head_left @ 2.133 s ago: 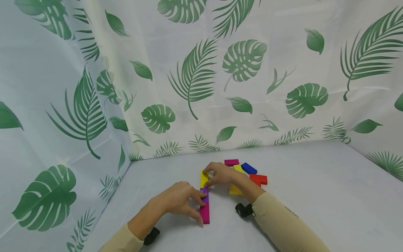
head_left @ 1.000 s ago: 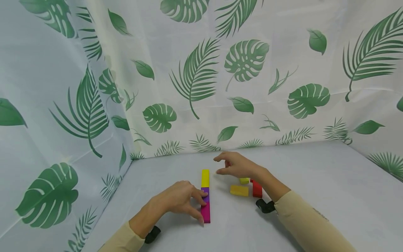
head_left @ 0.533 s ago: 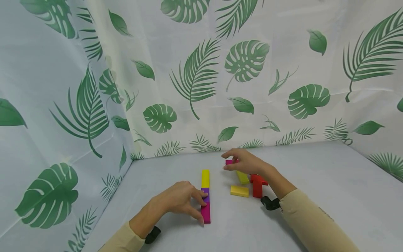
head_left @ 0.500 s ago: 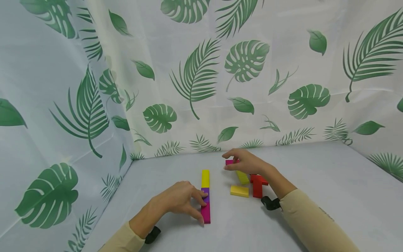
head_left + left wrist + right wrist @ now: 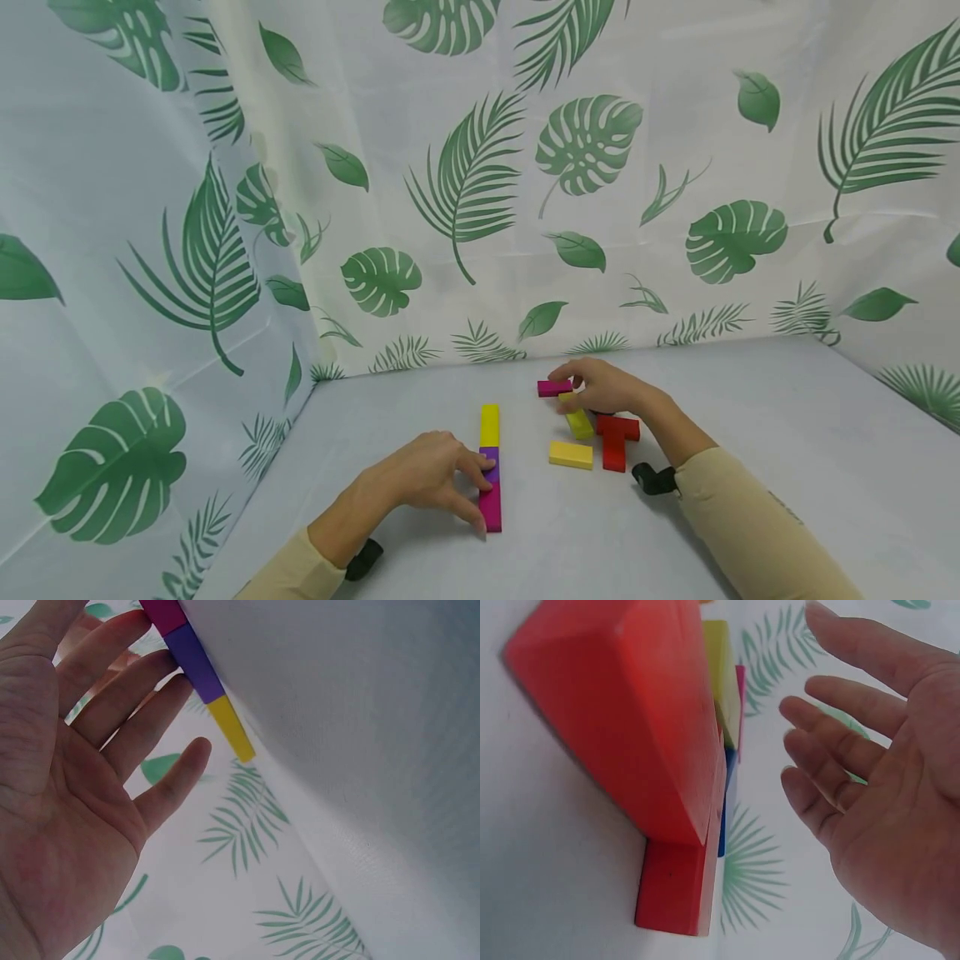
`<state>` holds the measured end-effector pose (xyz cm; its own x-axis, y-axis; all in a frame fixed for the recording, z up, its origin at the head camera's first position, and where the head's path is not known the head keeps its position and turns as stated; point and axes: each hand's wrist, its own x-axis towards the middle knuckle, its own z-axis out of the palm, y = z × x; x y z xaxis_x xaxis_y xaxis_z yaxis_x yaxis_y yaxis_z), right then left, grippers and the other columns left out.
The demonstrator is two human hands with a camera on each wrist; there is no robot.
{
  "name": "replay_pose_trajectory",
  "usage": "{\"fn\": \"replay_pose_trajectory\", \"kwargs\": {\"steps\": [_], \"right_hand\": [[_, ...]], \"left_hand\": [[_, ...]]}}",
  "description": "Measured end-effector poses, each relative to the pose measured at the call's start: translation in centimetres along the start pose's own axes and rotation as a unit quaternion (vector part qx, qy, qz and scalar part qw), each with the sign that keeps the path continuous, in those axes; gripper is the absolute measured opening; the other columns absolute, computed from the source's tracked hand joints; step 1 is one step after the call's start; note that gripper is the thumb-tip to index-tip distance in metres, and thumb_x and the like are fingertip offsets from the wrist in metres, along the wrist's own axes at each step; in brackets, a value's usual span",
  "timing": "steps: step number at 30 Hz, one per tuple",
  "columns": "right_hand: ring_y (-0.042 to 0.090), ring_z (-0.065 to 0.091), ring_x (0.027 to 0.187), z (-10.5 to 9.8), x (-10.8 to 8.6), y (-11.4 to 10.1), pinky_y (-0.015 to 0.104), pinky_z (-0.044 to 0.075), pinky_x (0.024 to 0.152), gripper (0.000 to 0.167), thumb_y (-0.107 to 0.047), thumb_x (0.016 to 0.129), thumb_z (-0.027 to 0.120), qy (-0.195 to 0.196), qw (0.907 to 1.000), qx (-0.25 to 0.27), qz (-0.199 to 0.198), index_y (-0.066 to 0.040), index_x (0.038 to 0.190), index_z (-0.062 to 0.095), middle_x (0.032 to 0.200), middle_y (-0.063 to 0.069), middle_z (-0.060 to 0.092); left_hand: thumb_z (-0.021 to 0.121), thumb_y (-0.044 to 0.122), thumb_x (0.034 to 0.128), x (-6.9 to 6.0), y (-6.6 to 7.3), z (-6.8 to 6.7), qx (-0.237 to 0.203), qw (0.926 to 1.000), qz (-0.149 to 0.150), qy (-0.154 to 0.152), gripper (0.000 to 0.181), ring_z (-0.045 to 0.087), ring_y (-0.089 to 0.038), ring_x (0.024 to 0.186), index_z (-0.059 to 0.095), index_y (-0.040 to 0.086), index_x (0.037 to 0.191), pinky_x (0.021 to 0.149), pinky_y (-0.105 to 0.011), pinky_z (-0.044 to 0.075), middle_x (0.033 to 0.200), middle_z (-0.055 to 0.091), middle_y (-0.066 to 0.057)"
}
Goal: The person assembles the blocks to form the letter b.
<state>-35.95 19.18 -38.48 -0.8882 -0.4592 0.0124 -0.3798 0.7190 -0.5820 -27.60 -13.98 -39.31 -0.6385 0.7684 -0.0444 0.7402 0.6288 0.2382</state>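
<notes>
A straight row on the table joins a magenta block (image 5: pixel 490 515), a purple block (image 5: pixel 196 664) and a yellow block (image 5: pixel 490 425), set end to end. Beside it my left hand (image 5: pixel 431 473) touches the purple and magenta blocks with its extended fingertips, thumb near the magenta end. My right hand (image 5: pixel 609 388) hovers over the loose pile, fingers loosely bent and holding nothing. Under its fingertips lie a yellow-green block (image 5: pixel 579 425) and another magenta block (image 5: pixel 550 389). The blue block (image 5: pixel 722 832) is mostly hidden behind this hand in the head view.
Nearer me lie a second loose yellow block (image 5: pixel 571 455) and two red blocks, one upright on the view (image 5: pixel 613 457) and one crosswise (image 5: pixel 630 428). A leaf-print curtain (image 5: pixel 480 208) borders the white table (image 5: pixel 750 467) at the back and sides.
My right hand has let go of the yellow block at the row's far end and moved right, over the loose blocks. The left hand stays at the row.
</notes>
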Motion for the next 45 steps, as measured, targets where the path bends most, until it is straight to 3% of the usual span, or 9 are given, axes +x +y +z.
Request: {"fn": "replay_pose_trajectory", "kwargs": {"steps": [10, 16, 27, 37, 45], "right_hand": [[0.036, 0.054, 0.129, -0.5, -0.1, 0.9, 0.044, 0.059, 0.091, 0.06, -0.025, 0.088, 0.084, -0.023, 0.9996, 0.013, 0.012, -0.011, 0.142, 0.064, 0.14, 0.015, 0.063], [0.033, 0.056, 0.122, -0.7, -0.1, 1.2, 0.04, 0.059, 0.09, 0.059, -0.025, 0.085, 0.086, -0.034, 0.9993, 0.01, 0.011, -0.01, 0.139, 0.066, 0.133, 0.012, 0.066], [0.033, 0.054, 0.125, -0.5, -0.5, 1.1, 0.045, 0.057, 0.095, 0.067, -0.025, 0.08, 0.09, -0.061, 0.9969, -0.004, 0.05, -0.012, 0.141, 0.064, 0.138, 0.011, 0.061], [0.035, 0.047, 0.13, -0.4, -0.7, 0.9, 0.05, 0.057, 0.097, 0.083, -0.032, 0.071, 0.096, -0.077, 0.9931, -0.038, 0.08, -0.017, 0.145, 0.059, 0.15, 0.016, 0.05], [0.034, 0.047, 0.129, -0.1, -0.4, 1.1, 0.051, 0.058, 0.093, 0.082, -0.035, 0.068, 0.097, -0.072, 0.9907, -0.086, 0.076, -0.021, 0.142, 0.063, 0.151, 0.015, 0.049]], "left_hand": [[0.084, 0.07, 0.07, 0.0, -0.1, 0.0, -0.001, 1.0, 0.001, 0.0, 0.053, 0.065, -0.005, 0.124, 0.081, 0.038, 0.112, 0.087, -0.02, 0.05, 0.131, 0.07, 0.02], [0.084, 0.07, 0.0698, 0.0, -0.2, 0.1, -0.002, 1.0, 0.003, 0.003, 0.053, 0.064, -0.006, 0.124, 0.081, 0.038, 0.112, 0.089, -0.021, 0.05, 0.131, 0.07, 0.02], [0.085, 0.07, 0.0698, 0.0, -0.1, 0.1, 0.0, 0.9999, 0.01, 0.007, 0.054, 0.065, -0.005, 0.125, 0.081, 0.037, 0.112, 0.091, -0.021, 0.052, 0.131, 0.071, 0.018], [0.084, 0.071, 0.0702, 0.0, -0.1, 0.1, -0.001, 1.0, 0.0, 0.0, 0.054, 0.064, -0.005, 0.123, 0.081, 0.038, 0.112, 0.091, -0.023, 0.05, 0.131, 0.07, 0.021], [0.084, 0.071, 0.0705, 0.0, -0.1, 0.1, -0.003, 1.0, 0.0, -0.001, 0.053, 0.065, -0.005, 0.121, 0.081, 0.038, 0.112, 0.09, -0.022, 0.05, 0.13, 0.07, 0.021]]}}
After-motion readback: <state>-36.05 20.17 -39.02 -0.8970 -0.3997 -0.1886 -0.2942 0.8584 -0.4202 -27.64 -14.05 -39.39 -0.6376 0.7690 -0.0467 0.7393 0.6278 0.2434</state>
